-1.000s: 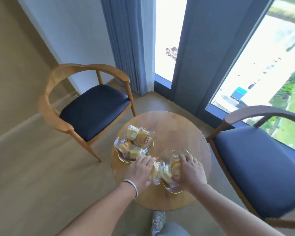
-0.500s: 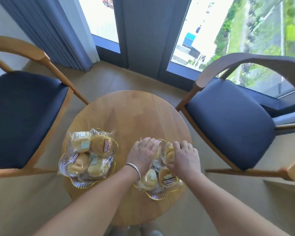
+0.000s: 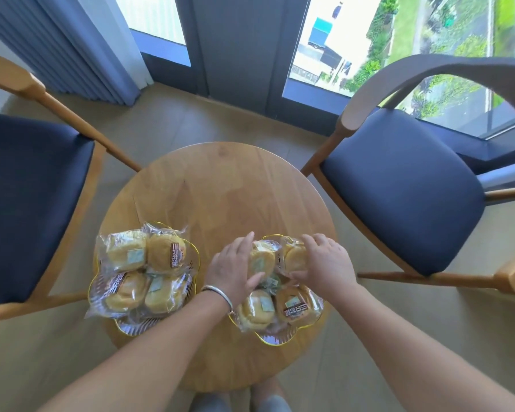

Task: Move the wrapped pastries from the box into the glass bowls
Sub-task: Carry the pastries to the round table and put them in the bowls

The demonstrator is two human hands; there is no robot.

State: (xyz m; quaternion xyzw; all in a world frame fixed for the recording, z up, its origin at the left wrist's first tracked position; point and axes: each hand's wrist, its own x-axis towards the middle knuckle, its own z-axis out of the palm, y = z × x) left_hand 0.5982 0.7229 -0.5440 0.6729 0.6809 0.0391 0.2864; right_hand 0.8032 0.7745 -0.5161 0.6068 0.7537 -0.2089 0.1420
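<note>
On the round counter (image 3: 220, 185) stand two glass bowls. The left bowl (image 3: 131, 327) holds four pastries. In the right bowl (image 3: 275, 337), the left hand (image 3: 234, 270) grips one pastry (image 3: 262, 260), and the right hand (image 3: 324, 264) grips another (image 3: 293, 258).

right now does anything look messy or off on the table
Mostly tidy. The left bowl is overfilled: its four pastries spill wrapper past the rim on the left. In the right bowl the left hand and right hand each hold a pastry. No box is in view.
</note>
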